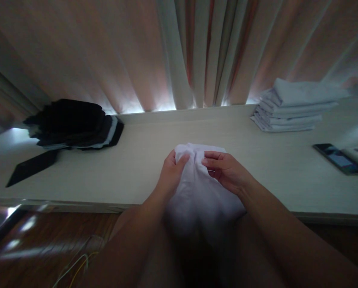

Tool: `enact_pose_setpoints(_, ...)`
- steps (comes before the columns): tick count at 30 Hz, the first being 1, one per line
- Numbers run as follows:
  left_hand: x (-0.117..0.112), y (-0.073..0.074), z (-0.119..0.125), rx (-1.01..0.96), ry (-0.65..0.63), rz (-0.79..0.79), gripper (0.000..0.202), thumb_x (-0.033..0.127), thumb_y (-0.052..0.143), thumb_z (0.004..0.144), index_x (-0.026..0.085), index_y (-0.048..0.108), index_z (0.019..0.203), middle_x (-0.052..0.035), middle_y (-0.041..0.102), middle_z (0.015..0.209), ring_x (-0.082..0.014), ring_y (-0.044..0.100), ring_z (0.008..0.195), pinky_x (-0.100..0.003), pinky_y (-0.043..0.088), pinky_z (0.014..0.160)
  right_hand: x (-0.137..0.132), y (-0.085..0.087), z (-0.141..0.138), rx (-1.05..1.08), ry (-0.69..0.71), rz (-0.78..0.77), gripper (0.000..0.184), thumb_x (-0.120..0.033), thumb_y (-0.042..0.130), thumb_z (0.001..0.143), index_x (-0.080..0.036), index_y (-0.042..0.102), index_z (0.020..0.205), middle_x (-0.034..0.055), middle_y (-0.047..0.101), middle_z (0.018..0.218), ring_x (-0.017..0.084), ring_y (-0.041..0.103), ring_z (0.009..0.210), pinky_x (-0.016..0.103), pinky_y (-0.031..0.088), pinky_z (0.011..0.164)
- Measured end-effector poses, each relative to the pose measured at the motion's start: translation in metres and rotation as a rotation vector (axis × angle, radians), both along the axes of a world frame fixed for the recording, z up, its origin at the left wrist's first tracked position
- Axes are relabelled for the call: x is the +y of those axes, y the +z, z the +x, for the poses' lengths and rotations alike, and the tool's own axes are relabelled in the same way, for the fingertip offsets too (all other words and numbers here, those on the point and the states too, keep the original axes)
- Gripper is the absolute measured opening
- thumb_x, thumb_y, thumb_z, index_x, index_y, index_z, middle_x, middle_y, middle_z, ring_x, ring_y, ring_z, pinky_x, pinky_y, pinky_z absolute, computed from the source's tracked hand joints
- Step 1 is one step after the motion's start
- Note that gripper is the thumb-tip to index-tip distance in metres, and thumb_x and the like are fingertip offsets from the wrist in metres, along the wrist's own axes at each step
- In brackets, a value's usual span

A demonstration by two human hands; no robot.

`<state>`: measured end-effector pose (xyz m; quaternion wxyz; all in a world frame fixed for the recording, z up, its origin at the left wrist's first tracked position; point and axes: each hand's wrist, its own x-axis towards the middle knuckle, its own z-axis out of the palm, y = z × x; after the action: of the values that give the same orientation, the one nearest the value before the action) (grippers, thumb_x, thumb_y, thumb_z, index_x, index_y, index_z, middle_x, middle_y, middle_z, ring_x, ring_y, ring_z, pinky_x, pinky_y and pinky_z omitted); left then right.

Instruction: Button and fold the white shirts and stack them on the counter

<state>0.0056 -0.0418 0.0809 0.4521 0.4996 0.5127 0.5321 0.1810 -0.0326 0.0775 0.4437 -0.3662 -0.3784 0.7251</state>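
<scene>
A white cloth garment (pixel 193 188) hangs between my two hands, its upper edge bunched and its lower part draping off the ledge's front edge toward my lap. My left hand (pixel 173 170) grips the garment's left upper side, thumb on top. On the other side my right hand (pixel 222 166) pinches the edge between thumb and fingers. Some fingertips are hidden behind the fabric. What kind of garment it is, I cannot tell.
A pale ledge (pixel 143 160) runs across in front of curtains (pixel 113 52). Dark folded clothes (pixel 73 124) lie left beside a flat black object (pixel 31 168). Folded white clothes (pixel 293 108) and a phone (pixel 341 158) are right. Cables (pixel 79 264) trail on the floor.
</scene>
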Motion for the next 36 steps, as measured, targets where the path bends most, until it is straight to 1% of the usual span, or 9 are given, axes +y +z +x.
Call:
enact_pose_setpoints(7, 0.007, -0.012, 0.003, -0.049, 0.004, -0.041, 0.036, 0.033, 0.066, 0.081, 0.014, 0.062, 0.111, -0.0082, 0.072, 0.103, -0.0206, 0.067, 0.089, -0.029, 0.053, 0.077, 0.002, 0.0, 0.003, -0.025, -0.009, -0.025, 0.038, -0.014, 0.086, 0.056, -0.019, 0.074, 0.092, 0.0021, 0.07, 0.088, 0.012, 0.061, 0.073, 0.025, 0.048, 0.065)
enact_pose_setpoints(13, 0.004, -0.006, -0.002, 0.058, -0.158, 0.041, 0.058, 0.025, 0.08, 0.066, 0.017, 0.058, 0.119, -0.0061, 0.07, 0.111, -0.0212, 0.066, 0.1, -0.029, 0.052, 0.085, 0.003, 0.0, 0.005, -0.089, -0.116, -0.022, 0.038, -0.017, 0.087, 0.053, -0.019, 0.072, 0.087, 0.0011, 0.069, 0.084, 0.013, 0.061, 0.073, 0.028, 0.049, 0.069)
enact_pose_setpoints(15, 0.004, -0.004, -0.005, 0.11, -0.197, 0.004, 0.052, 0.028, 0.079, 0.068, 0.016, 0.063, 0.116, -0.0066, 0.072, 0.109, -0.0219, 0.066, 0.098, -0.028, 0.052, 0.081, 0.004, -0.001, 0.005, -0.101, -0.111, -0.007, 0.033, -0.019, 0.086, 0.055, -0.019, 0.071, 0.084, 0.0009, 0.068, 0.082, 0.013, 0.06, 0.07, 0.028, 0.048, 0.067)
enact_pose_setpoints(17, 0.005, -0.003, -0.007, 0.2, -0.221, -0.066, 0.038, 0.035, 0.077, 0.071, 0.014, 0.07, 0.102, -0.0062, 0.074, 0.096, -0.021, 0.067, 0.085, -0.026, 0.051, 0.07, 0.004, -0.002, 0.006, -0.129, -0.101, 0.029, 0.029, -0.021, 0.085, 0.057, -0.019, 0.07, 0.081, 0.0003, 0.067, 0.08, 0.013, 0.058, 0.068, 0.028, 0.047, 0.065)
enact_pose_setpoints(20, 0.009, -0.003, -0.01, 0.359, -0.216, -0.118, 0.032, 0.043, 0.075, 0.072, 0.012, 0.073, 0.079, -0.0043, 0.071, 0.075, -0.0172, 0.062, 0.066, -0.024, 0.044, 0.056, 0.006, -0.007, 0.007, -0.215, -0.084, 0.087, 0.024, -0.025, 0.084, 0.061, -0.019, 0.069, 0.079, -0.0012, 0.065, 0.074, 0.011, 0.055, 0.064, 0.026, 0.042, 0.06)
enact_pose_setpoints(22, 0.011, -0.003, -0.012, 0.383, -0.209, -0.118, 0.032, 0.044, 0.076, 0.072, 0.012, 0.073, 0.074, -0.0031, 0.069, 0.069, -0.0157, 0.06, 0.062, -0.023, 0.042, 0.054, 0.008, -0.011, 0.008, -0.313, -0.067, 0.146, 0.02, -0.028, 0.081, 0.065, -0.018, 0.069, 0.077, -0.0023, 0.062, 0.067, 0.01, 0.051, 0.059, 0.025, 0.037, 0.055)
enact_pose_setpoints(29, 0.004, 0.0, -0.009, 0.234, -0.117, -0.12, 0.031, 0.041, 0.075, 0.072, 0.013, 0.073, 0.083, -0.0038, 0.072, 0.078, -0.0175, 0.063, 0.07, -0.023, 0.047, 0.058, 0.006, -0.017, 0.004, -0.591, -0.054, 0.346, 0.014, -0.031, 0.068, 0.076, -0.018, 0.066, 0.072, -0.0029, 0.056, 0.058, 0.01, 0.048, 0.052, 0.025, 0.034, 0.05)
enact_pose_setpoints(33, -0.001, 0.0, -0.001, 0.356, -0.16, -0.065, 0.033, 0.043, 0.073, 0.074, 0.012, 0.074, 0.086, -0.0054, 0.073, 0.08, -0.0201, 0.065, 0.075, -0.024, 0.047, 0.059, 0.003, -0.019, 0.002, -0.576, -0.073, 0.329, 0.01, -0.028, 0.066, 0.076, -0.018, 0.066, 0.075, -0.0017, 0.06, 0.059, 0.011, 0.051, 0.051, 0.024, 0.038, 0.049)
enact_pose_setpoints(36, 0.001, -0.002, 0.0, 0.467, -0.098, -0.029, 0.028, 0.038, 0.069, 0.077, 0.012, 0.074, 0.085, -0.0051, 0.073, 0.078, -0.0198, 0.065, 0.073, -0.025, 0.046, 0.06, 0.002, -0.018, 0.003, -0.509, -0.084, 0.278, 0.012, -0.03, 0.066, 0.076, -0.019, 0.063, 0.073, -0.0022, 0.057, 0.054, 0.011, 0.052, 0.048, 0.024, 0.04, 0.047)
